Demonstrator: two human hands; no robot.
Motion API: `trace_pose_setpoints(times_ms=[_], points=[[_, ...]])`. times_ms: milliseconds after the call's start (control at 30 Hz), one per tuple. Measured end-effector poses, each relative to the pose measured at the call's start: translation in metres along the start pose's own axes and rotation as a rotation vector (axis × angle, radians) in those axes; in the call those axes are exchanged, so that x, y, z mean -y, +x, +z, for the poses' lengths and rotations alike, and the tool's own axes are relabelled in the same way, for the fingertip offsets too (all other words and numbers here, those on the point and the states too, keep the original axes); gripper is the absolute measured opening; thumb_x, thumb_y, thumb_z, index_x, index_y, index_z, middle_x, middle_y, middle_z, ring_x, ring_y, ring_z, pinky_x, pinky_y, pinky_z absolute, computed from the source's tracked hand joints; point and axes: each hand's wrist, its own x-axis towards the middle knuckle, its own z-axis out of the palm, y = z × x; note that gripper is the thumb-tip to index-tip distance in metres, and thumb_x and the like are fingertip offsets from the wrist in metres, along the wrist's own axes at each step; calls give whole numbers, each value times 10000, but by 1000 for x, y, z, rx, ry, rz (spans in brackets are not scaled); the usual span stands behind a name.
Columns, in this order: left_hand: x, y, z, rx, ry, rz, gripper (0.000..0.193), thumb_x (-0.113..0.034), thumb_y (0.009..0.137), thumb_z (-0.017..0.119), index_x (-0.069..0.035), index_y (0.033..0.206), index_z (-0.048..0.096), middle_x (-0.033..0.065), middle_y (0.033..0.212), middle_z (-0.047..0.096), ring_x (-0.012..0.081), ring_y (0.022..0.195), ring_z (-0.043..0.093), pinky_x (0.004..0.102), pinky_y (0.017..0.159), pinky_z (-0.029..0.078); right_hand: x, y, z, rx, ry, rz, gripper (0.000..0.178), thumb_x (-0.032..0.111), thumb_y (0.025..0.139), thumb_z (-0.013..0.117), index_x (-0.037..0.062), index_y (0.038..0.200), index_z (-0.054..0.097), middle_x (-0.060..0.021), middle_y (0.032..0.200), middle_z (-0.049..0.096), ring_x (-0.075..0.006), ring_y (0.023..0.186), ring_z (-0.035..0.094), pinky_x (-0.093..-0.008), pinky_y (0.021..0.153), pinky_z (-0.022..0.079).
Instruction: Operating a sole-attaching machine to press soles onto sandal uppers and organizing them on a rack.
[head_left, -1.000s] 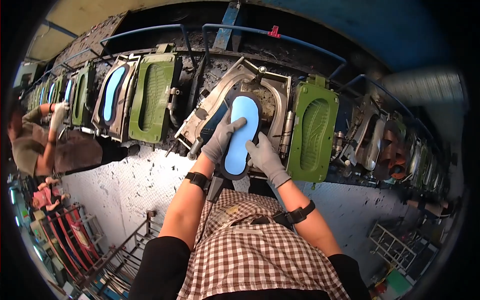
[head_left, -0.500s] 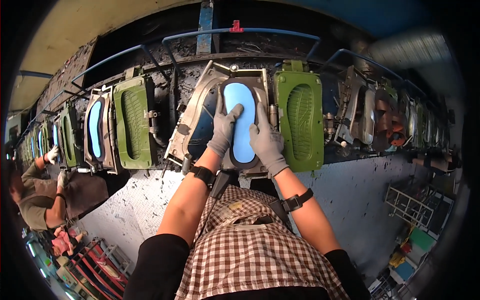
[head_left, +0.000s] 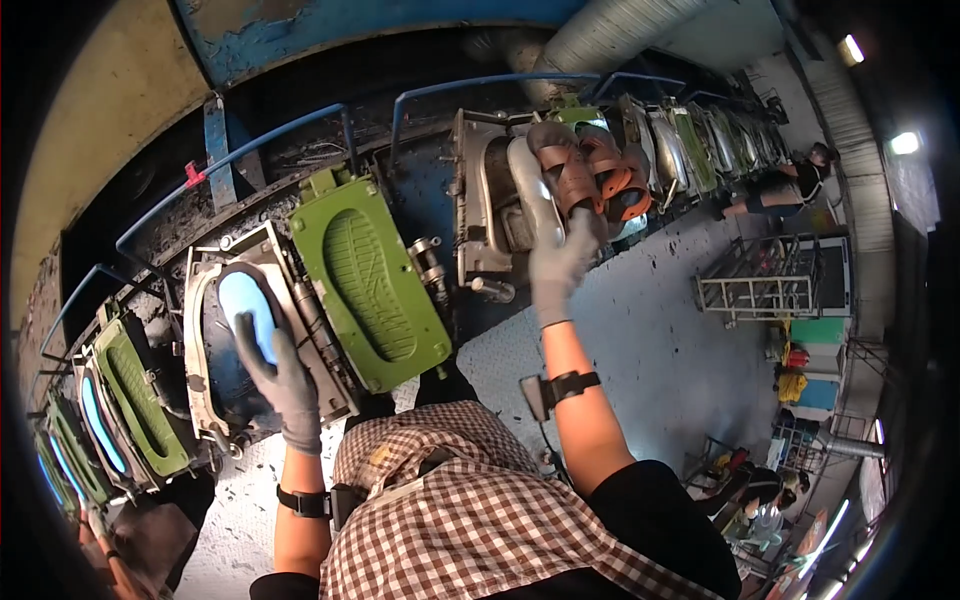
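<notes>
A light blue insole [head_left: 246, 303] lies in a dark-rimmed metal mould frame [head_left: 200, 360] at the left. My grey-gloved left hand [head_left: 280, 380] rests on its near part, fingers stretched out and apart. To the right, my gloved right hand [head_left: 562, 268] is at the near end of a silver foot form [head_left: 527, 175] and a pair of brown strapped sandals [head_left: 572, 178]. Motion smears its fingers, so whether they grip anything cannot be told. Between the hands stands a green mould plate [head_left: 370, 290] with a tread-patterned hollow.
More green mould plates [head_left: 140, 395] and blue insoles [head_left: 103, 425] line the bench at left; silver forms [head_left: 668, 150] continue at right. A blue rail [head_left: 240, 150] runs behind. A metal rack [head_left: 750, 290] stands on the floor. People work at far left and right.
The view has swung right. My right hand has left the blue insole and moved right to the sandals and silver form. My left hand has shifted to the insole's near end.
</notes>
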Motion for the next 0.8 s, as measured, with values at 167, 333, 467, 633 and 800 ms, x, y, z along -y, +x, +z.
trace_pose_setpoints(times_ms=[167, 333, 467, 633, 800], points=[[-97, -42, 157, 438, -313, -47, 503, -69, 1037, 536, -5, 1524, 426, 150, 1489, 533, 223, 1377, 500, 349, 1174, 364, -141, 72, 8, 239, -19, 403, 893, 505, 799, 724, 11, 1490, 449, -275, 1265, 624, -457, 1161, 607, -531, 1043, 462], [-98, -63, 333, 684, -465, -469, 676, -151, 951, 686, 11, 1532, 380, 164, 1394, 583, 232, 1293, 554, 326, 1075, 449, -139, 92, -11, 470, 1012, 685, 461, 111, 940, 662, -36, 1368, 575, -43, 1158, 628, -129, 1056, 603, -277, 943, 494], [-23, -38, 448, 557, -336, -498, 787, -189, 850, 795, 30, 1494, 400, 183, 1242, 662, 257, 1053, 668, 353, 878, 556, -106, 134, -40, 561, 1008, 372, 454, 106, 937, 671, -68, 1348, 588, -92, 1264, 639, -159, 1125, 611, -296, 1000, 478], [-9, -54, 476, 677, -550, -472, 388, -165, 889, 742, -15, 1238, 664, 89, 1080, 725, 198, 882, 694, 344, 768, 580, -118, 193, 0, 577, 1011, 208, 428, 118, 934, 680, -37, 1329, 624, -107, 1273, 671, -187, 1142, 632, -329, 1013, 484], [-26, -99, 447, 629, -461, -378, 373, -208, 933, 697, -9, 1247, 658, 78, 1161, 706, 177, 986, 675, 323, 851, 562, -106, 196, 51, 633, 390, -498, 308, 185, 927, 672, 133, 1229, 706, -134, 1049, 676, -327, 996, 671, -417, 871, 535]])
